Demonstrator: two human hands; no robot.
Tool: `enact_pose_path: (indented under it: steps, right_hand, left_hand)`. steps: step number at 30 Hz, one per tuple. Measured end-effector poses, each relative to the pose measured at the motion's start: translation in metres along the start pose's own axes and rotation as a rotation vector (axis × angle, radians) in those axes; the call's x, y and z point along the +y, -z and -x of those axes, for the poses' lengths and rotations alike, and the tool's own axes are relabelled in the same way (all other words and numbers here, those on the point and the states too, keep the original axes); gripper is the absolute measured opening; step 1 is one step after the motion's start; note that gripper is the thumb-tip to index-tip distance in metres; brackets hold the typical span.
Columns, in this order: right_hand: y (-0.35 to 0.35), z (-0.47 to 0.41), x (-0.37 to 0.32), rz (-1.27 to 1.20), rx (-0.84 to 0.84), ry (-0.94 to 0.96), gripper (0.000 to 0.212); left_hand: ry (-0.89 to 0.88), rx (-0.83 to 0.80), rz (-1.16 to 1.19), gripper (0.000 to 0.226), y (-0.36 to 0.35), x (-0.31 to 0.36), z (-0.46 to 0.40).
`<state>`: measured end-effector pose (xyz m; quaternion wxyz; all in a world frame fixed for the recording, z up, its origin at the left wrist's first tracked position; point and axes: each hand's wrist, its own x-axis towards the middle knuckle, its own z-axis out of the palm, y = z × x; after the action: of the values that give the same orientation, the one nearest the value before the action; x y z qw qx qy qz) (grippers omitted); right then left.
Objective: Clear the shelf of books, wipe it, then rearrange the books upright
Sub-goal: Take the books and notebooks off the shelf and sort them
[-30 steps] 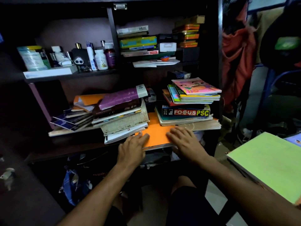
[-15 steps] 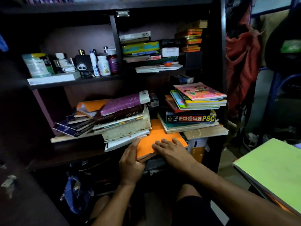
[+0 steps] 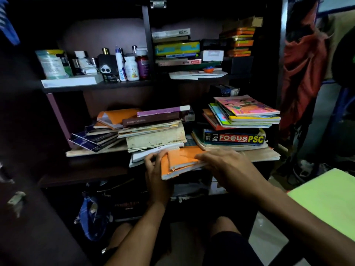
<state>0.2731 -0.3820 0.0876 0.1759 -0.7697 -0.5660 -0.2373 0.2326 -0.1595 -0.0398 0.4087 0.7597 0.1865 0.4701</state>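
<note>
Clearing the shelf (image 3: 86, 175) is the step now: the left hand (image 3: 156, 181) grips the orange book (image 3: 182, 162) at the front edge, and the right hand (image 3: 226, 167) lies flat on it. Next, I think, it must slide out from under the book piles (image 3: 155, 135) without tipping them.

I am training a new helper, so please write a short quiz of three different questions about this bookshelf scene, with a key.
1. True or false: the orange book is still buried under the left pile of books.
2. Which book lies on top of the right pile? A: the pink book; B: a black one; C: a green one.
3. Fill in: the left hand grips the orange book at its ___ edge, while the right hand rests on top.

Key: 1 false, it sticks out over the front edge of the shelf; 2 A; 3 left.
</note>
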Motion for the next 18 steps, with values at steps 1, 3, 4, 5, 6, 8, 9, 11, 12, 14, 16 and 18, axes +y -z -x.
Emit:
enact_pose_path:
  steps: [1,3,4,5,6,8,9,11,12,14,16,18]
  right_hand:
    - [0.008,0.005,-0.005,0.04,0.0,0.016,0.034]
    - [0.028,0.016,-0.013,0.067,0.031,0.025,0.033]
    - [0.04,0.022,-0.015,0.056,0.08,0.021,0.032]
    - [0.054,0.028,-0.017,0.036,0.141,0.001,0.03]
    - [0.07,0.033,-0.018,0.021,0.203,-0.024,0.028]
    - [0.097,0.042,-0.013,-0.004,0.273,-0.091,0.03]
    - [0.108,0.049,-0.009,-0.017,0.291,-0.132,0.03]
    - [0.123,0.063,-0.002,-0.072,0.334,-0.209,0.023]
    - [0.131,0.072,0.001,-0.111,0.368,-0.254,0.018]
    - [0.147,0.088,0.007,-0.159,0.456,-0.34,0.007]
    - [0.163,0.107,0.01,-0.171,0.542,-0.421,0.013]
    - [0.176,0.127,0.002,-0.141,0.595,-0.462,0.012]
  left_hand:
    - [-0.022,-0.029,-0.056,0.025,0.002,-0.001,0.0]
    - [-0.032,-0.121,-0.116,0.024,0.009,-0.008,0.002]
    - [-0.085,-0.16,-0.202,0.031,0.011,-0.008,0.004]
    - [-0.114,-0.208,-0.301,0.039,0.013,-0.007,0.005]
    - [-0.11,-0.239,-0.405,0.043,0.014,0.001,0.007]
    - [0.006,-0.27,-0.483,0.05,0.014,0.028,0.012]
    - [0.059,-0.287,-0.499,0.055,0.014,0.041,0.017]
    - [0.088,-0.305,-0.411,0.06,0.016,0.07,0.034]
    - [0.123,-0.304,-0.254,0.057,0.016,0.084,0.044]
    - [0.339,-0.317,0.142,0.042,0.017,0.113,0.068]
    - [0.636,-0.366,0.542,0.03,0.015,0.14,0.089]
    - [0.883,-0.533,0.844,0.046,0.015,0.169,0.099]
